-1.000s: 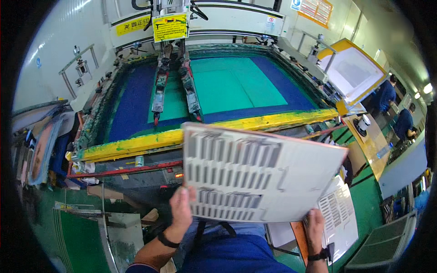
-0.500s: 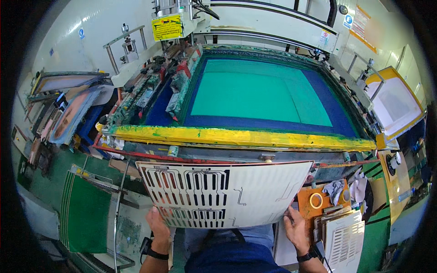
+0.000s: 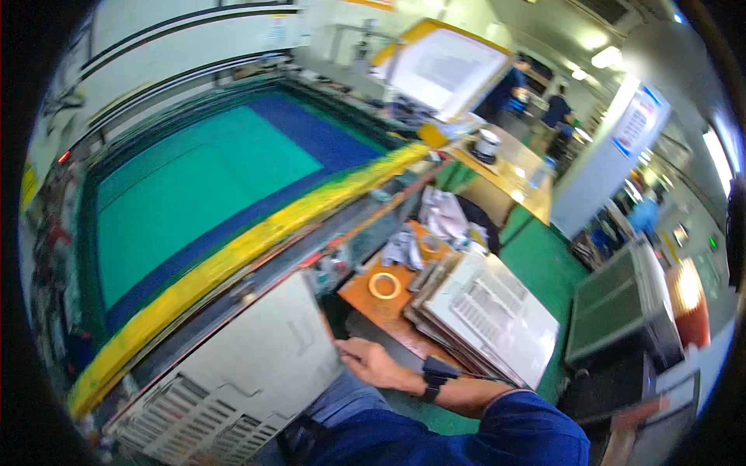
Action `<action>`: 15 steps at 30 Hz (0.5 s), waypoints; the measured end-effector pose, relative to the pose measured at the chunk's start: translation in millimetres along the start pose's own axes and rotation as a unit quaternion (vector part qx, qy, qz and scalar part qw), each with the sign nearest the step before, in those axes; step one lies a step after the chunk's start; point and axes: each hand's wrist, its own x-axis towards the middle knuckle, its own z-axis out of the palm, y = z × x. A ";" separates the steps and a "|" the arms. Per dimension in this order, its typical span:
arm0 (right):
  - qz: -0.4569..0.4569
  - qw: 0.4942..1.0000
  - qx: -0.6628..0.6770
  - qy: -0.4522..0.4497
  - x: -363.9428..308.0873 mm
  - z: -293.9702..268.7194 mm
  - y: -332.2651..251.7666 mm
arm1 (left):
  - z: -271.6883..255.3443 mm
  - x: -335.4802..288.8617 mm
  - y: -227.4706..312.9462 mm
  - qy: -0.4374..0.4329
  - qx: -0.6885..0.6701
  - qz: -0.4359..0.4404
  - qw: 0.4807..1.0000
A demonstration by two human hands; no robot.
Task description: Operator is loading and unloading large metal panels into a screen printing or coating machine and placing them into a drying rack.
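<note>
A flat whitish panel [image 3: 252, 349] with rows of dark slots at one end and thin dark lines at the other slants across the lower left. Its right edge is gripped by my right hand [image 3: 371, 362], the fingers closed at the rim and a black band round the wrist. My left hand is out of the picture, and the panel's lower left part fades into blur and the dark rim. Just beyond the panel runs the yellow front bar [image 3: 256, 241] of a large printing screen, whose mesh [image 3: 210, 194] is green with a blue border.
Right of my hand, an orange board [image 3: 359, 293] bears a tape roll [image 3: 371, 286], crumpled cloths [image 3: 443, 213] and a stack of similar slotted panels [image 3: 509, 311]. Farther back are a wooden table [image 3: 513, 182] with a white can [image 3: 487, 141], a pillar [image 3: 594, 167] and other people.
The view has swung right, bringing the panel stack nearer the middle. In the picture the panel has shifted lower left and tilted. My left hand, earlier on its left edge, has left the view.
</note>
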 end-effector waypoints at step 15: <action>0.031 0.999 -0.019 0.034 -13.1 1.6 -0.4 | 27.6 6.6 29.6 -0.033 -0.354 -0.116 0.927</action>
